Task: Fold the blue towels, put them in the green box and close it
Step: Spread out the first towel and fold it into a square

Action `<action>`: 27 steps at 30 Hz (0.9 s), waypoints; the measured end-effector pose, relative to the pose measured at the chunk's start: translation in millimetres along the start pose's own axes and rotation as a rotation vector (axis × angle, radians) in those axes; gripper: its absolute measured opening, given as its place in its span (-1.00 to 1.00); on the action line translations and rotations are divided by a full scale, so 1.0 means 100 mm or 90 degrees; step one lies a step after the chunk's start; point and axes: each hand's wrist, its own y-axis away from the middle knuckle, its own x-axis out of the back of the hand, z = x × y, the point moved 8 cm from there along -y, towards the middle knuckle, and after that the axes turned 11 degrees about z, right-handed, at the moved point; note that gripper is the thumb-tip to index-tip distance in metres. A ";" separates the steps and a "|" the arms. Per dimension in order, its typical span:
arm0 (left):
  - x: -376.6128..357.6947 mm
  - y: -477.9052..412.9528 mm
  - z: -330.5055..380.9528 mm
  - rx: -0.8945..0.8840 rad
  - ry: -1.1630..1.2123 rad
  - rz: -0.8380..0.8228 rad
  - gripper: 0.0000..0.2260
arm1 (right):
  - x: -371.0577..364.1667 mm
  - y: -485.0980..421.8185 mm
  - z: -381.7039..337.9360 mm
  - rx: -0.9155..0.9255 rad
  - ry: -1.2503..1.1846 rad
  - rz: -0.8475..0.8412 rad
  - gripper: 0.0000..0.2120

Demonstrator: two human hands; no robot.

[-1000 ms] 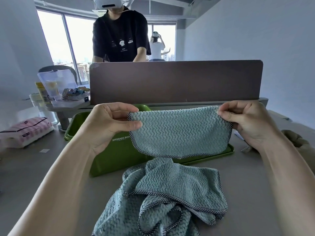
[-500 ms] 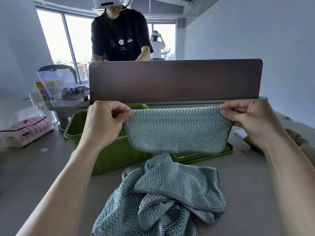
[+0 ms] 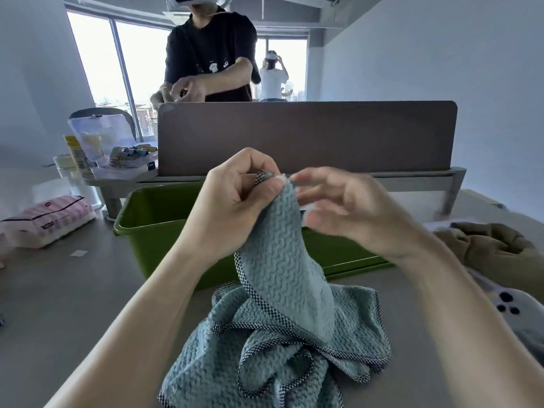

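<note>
Head view: the only view I have; both hands are raised over the table (image 3: 73,290).
Why the towel hangs: my left hand (image 3: 235,201) pinches the top corners of the towel (image 3: 279,260) together, so it drops as a doubled strip. I judge this to be the halving fold.
Left hand pose: forearm rising from the lower left, fingers curled, thumb pressed on the checked hem at the top.
Right hand pose: the right hand (image 3: 353,213) is just right of the left, fingers loose and apart, gripping nothing. Its forefinger tip is at the pinched corners; blur hides whether it touches.
Towel place: it hangs below the left hand, its lower end resting on the pile (image 3: 265,348).
Pile: more blue towels, crumpled, below both hands, near me.
Box: the box (image 3: 153,225) stands open behind and under the left hand, close enough for a short drop, I judge.
Lid: the lid (image 3: 353,257) lies flat below the right hand, touching the box's side.
Progress: I see no towel in the box; its floor is mostly hidden.
Beside: an olive cloth (image 3: 485,245) lies right of the right hand.
</note>
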 end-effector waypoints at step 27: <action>0.03 0.01 -0.14 0.085 0.016 0.004 -0.67 | 0.33 -0.03 -0.11 0.140 0.135 0.220 -0.87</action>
